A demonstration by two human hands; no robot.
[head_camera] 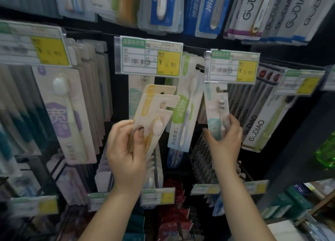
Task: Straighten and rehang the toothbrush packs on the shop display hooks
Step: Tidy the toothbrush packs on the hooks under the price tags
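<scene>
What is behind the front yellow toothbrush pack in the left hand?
Behind the front yellow pack sits a second yellow pack, both gripped by the left hand. Whether more packs lie between them is covered.

"GUDIAO" on white packs (253, 130) at right, "¥ 6.00" on middle price tag (148, 56), "10000" on lower packs (203, 153)

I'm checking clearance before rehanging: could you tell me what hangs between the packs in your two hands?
In the head view, a green toothbrush pack hangs tilted between the yellow packs and the teal pack.
</scene>
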